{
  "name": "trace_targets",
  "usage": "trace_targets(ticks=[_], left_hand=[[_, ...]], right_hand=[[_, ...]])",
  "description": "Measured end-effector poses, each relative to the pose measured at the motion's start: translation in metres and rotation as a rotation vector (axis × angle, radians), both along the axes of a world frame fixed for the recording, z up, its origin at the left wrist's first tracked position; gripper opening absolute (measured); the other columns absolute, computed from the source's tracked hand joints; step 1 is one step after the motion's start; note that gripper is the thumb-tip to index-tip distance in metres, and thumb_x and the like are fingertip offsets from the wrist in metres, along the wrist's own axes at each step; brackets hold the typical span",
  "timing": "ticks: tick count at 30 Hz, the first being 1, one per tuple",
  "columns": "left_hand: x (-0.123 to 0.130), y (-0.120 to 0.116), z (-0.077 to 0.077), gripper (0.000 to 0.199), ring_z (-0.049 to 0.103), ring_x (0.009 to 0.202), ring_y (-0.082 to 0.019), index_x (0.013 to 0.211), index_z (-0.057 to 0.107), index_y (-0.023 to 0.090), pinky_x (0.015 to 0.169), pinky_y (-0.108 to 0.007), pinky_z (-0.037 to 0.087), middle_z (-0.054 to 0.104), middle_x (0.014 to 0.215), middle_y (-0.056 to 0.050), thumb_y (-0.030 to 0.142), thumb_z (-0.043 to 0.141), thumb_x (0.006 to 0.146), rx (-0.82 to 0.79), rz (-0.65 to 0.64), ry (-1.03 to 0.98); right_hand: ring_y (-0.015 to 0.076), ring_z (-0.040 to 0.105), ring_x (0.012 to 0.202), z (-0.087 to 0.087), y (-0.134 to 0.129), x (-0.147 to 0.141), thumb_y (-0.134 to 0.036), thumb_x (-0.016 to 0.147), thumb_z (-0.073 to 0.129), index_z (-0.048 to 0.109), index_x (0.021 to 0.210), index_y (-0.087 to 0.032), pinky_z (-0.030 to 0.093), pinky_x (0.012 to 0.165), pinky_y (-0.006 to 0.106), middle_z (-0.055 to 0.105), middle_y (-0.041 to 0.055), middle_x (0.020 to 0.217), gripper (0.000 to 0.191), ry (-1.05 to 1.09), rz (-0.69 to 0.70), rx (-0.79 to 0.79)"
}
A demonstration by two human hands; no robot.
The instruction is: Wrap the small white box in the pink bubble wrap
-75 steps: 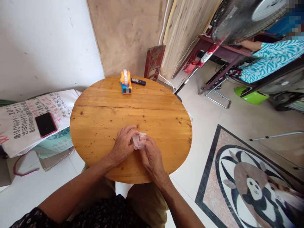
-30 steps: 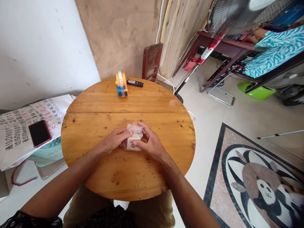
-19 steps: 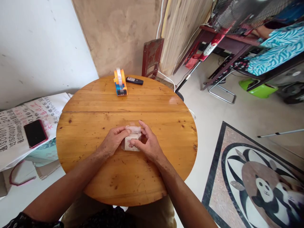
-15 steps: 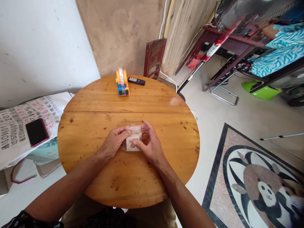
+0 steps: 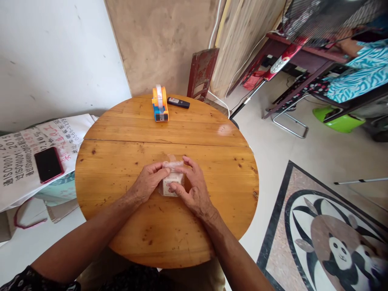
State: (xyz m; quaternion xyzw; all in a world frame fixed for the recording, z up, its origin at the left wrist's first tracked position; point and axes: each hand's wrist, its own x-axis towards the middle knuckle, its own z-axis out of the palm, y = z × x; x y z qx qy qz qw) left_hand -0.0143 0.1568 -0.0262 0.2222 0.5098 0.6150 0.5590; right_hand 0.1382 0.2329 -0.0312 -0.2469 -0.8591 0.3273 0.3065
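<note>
A small whitish box (image 5: 172,186) in clear plastic wrap sits on the wooden table (image 5: 127,226), between my two hands. My left hand (image 5: 148,180) grips its left side, thumb pressed on the upper face and fingers behind it. My right hand (image 5: 194,188) holds the right side: the thumb lies on the printed front, the index finger reaches across the top, and another finger sticks up. A loose flap of clear wrap (image 5: 171,157) rises at the far edge. The undersides of both hands' grips are hidden.
Toward the table's far edge stand an orange and blue tape dispenser (image 5: 160,104) and a dark remote control (image 5: 178,102). A phone (image 5: 49,165) lies on printed sacks at left. A red chair (image 5: 202,74), a fan stand (image 5: 277,64) and another person's patterned sleeve (image 5: 372,56) are beyond.
My right index finger has come down across the top of the box. The clear flap now shows at the far edge. The whole view has shifted slightly.
</note>
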Motion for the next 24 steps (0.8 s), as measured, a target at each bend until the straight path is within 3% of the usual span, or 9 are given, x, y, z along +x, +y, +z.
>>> trace_targets(ticks=[13, 19, 24], left_hand=[[0.005, -0.003, 0.004, 0.031, 0.052, 0.058, -0.011, 0.085, 0.069, 0.013, 0.055, -0.022, 0.041, 0.063, 0.07, 0.0, 0.043, 0.067, 0.078, -0.052, 0.038, 0.121], [0.003, -0.003, -0.004, 0.031, 0.053, 0.06, -0.011, 0.09, 0.069, 0.013, 0.057, -0.022, 0.042, 0.064, 0.074, -0.001, 0.041, 0.068, 0.078, -0.023, 0.053, 0.064], [0.002, -0.003, -0.007, 0.033, 0.059, 0.07, -0.014, 0.097, 0.069, 0.013, 0.066, -0.024, 0.046, 0.068, 0.085, -0.004, 0.042, 0.067, 0.081, 0.053, 0.018, 0.0]], right_hand=[[0.0289, 0.038, 0.137, 0.002, 0.0, -0.002, -0.045, 0.089, 0.058, 0.062, 0.108, -0.022, 0.035, 0.108, 0.046, 0.044, 0.0144, 0.142, 0.031, -0.052, 0.138, -0.126], [0.0256, 0.043, 0.132, -0.002, -0.005, -0.003, -0.042, 0.09, 0.057, 0.062, 0.11, -0.022, 0.037, 0.108, 0.041, 0.051, 0.0125, 0.131, 0.029, 0.008, 0.062, -0.253], [0.0226, 0.055, 0.114, -0.004, -0.008, -0.005, -0.041, 0.09, 0.057, 0.063, 0.104, -0.023, 0.046, 0.097, 0.037, 0.057, 0.0083, 0.116, 0.024, 0.132, -0.012, -0.318]])
